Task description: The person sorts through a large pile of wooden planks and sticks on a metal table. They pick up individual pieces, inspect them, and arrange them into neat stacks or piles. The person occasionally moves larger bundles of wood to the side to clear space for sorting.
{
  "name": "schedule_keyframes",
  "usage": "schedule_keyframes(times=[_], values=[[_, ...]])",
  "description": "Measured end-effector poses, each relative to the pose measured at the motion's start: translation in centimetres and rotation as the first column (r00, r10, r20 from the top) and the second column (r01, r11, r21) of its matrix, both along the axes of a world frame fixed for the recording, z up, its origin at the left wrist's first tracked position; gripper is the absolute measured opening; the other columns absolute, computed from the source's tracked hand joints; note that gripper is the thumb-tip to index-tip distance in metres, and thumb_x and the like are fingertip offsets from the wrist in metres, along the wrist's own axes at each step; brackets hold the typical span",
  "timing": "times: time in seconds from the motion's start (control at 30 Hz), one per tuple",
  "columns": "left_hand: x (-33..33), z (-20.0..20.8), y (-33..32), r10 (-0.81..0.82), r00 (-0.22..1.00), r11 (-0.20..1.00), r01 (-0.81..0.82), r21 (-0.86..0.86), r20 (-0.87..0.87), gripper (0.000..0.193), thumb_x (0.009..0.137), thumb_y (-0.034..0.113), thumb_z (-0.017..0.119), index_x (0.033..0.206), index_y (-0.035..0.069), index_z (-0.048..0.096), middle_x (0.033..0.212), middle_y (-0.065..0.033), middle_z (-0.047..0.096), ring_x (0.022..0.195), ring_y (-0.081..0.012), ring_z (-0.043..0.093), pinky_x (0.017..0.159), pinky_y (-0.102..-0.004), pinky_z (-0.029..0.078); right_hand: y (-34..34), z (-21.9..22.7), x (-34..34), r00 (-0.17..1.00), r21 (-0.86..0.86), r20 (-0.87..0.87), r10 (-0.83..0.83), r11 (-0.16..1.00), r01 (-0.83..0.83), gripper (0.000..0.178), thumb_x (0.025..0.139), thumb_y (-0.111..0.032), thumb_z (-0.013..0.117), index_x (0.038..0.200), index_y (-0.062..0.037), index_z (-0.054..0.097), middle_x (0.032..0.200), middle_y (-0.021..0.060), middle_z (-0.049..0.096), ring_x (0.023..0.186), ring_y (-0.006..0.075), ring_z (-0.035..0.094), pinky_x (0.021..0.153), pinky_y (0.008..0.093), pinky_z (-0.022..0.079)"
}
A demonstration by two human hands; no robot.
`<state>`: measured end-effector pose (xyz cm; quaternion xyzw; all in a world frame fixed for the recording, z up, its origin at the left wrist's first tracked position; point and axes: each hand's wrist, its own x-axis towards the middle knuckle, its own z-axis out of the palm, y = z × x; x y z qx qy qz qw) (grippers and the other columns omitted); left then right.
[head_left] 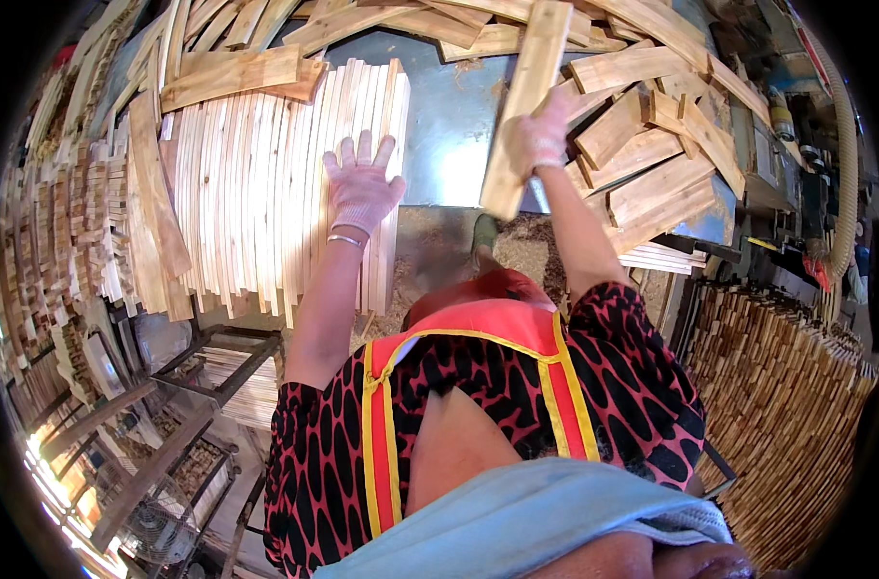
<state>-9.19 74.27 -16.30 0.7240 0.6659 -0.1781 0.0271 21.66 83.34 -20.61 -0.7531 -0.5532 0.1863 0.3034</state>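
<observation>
My left hand (362, 183), in a pale knitted glove, lies with fingers spread on the right part of a row of narrow wooden boards (256, 183) packed edge to edge. My right hand (543, 135), gloved too, is closed around the right edge of a single wooden plank (526, 101). That plank slants over the grey metal tabletop (449, 125), its near end by the table's front edge. The fingers around the plank are partly blurred.
Loose boards (642, 145) lie heaped on the table's right side, and more planks (391, 24) run along the far edge. Stacked timber (777, 415) stands at the lower right. To the lower left is a metal-framed rack (218, 367); a ribbed hose (845, 183) hangs far right.
</observation>
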Motion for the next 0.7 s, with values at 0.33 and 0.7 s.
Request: schedule_keyframes(times=[0.33, 0.7], values=[[0.4, -3.5, 1.6, 0.102, 0.992, 0.995, -0.103, 0.015, 0.076, 0.089, 0.096, 0.076, 0.05, 0.168, 0.023, 0.04, 0.178, -0.0076, 0.028, 0.162, -0.0363, 0.023, 0.128, -0.0632, 0.008, -12.5, -0.9, -12.1, 0.526, -0.148, -0.411, 0.745, 0.515, -0.844, 0.055, 0.096, -0.021, 0.063, 0.15, -0.0158, 0.056, 0.117, 0.028, 0.071, 0.107, 0.0442, 0.07, 0.095, 0.0498, 0.058], [2.4, 0.0, 4.1, 0.022, 0.994, 0.985, -0.04, 0.169, 0.108, 0.081, 0.085, 0.054, 0.069, 0.156, 0.021, 0.05, 0.152, -0.01, 0.044, 0.142, -0.0344, 0.037, 0.119, -0.0608, 0.023, 25.2, 4.8, 7.4, 0.346, -0.184, 0.817, 0.462, 0.776, -0.603, 0.081, 0.082, -0.037, 0.085, 0.153, -0.0172, 0.05, 0.135, 0.0159, 0.068, 0.129, 0.0364, 0.064, 0.105, 0.048, 0.054]])
